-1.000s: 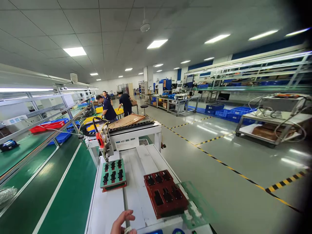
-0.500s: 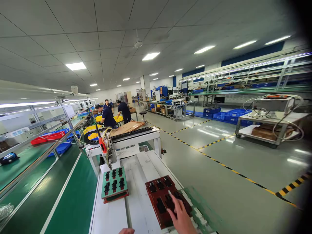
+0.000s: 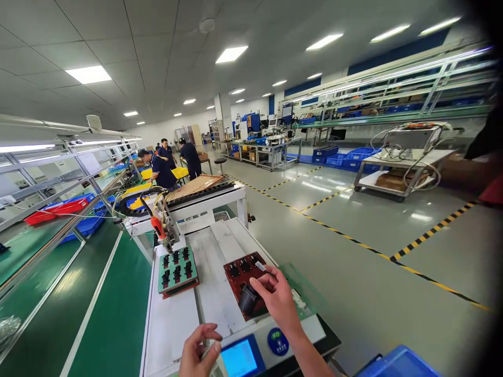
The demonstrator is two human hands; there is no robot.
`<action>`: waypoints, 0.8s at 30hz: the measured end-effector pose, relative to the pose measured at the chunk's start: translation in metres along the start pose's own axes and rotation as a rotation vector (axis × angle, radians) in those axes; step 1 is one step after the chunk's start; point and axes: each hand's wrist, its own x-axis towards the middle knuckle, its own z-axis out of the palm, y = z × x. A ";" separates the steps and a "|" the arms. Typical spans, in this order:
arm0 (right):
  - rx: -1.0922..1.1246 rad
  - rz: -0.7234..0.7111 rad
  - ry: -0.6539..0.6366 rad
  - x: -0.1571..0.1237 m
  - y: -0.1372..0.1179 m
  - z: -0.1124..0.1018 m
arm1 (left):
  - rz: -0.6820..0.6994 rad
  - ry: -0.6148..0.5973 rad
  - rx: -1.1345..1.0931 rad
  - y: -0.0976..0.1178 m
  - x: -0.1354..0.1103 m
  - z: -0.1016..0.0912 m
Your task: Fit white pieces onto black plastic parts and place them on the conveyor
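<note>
My right hand [image 3: 277, 298] is over the dark red fixture [image 3: 231, 277], thumb and fingers bent together at a black plastic part [image 3: 248, 299] that sits tilted at the near left slot. A small whitish piece [image 3: 260, 266] shows at the fingertips; its kind is unclear. Other black parts fill the far row of this fixture. My left hand [image 3: 200, 348] hovers at the machine's front edge, beside the lit blue screen [image 3: 239, 357], fingers loosely curled and apart, nothing visible in them. Left of the red fixture stands a green-topped fixture [image 3: 177, 272] carrying several black parts.
Behind the green fixture hangs the machine's head with an orange-red unit [image 3: 157, 228] under a white gantry [image 3: 208, 209]. A round blue panel [image 3: 278, 341] lies right of the screen. A blue bin [image 3: 401, 364] stands at lower right. Several people [image 3: 162, 170] work farther back.
My view has tilted down, bringing the screen and blue bin in. My left hand has risen into view. My right hand has gone from reaching with extended fingers to a bent grip.
</note>
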 end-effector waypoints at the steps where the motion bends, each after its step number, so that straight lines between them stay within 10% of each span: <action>1: 0.084 0.059 -0.024 -0.006 -0.011 0.004 | 0.020 -0.016 -0.017 0.001 0.002 0.006; 10: 0.416 0.313 -0.210 -0.052 -0.038 0.023 | 0.038 -0.210 -0.331 -0.004 0.010 0.034; 24: 0.258 0.245 -0.290 -0.060 -0.064 0.047 | -0.301 -0.496 -0.434 0.007 -0.008 0.011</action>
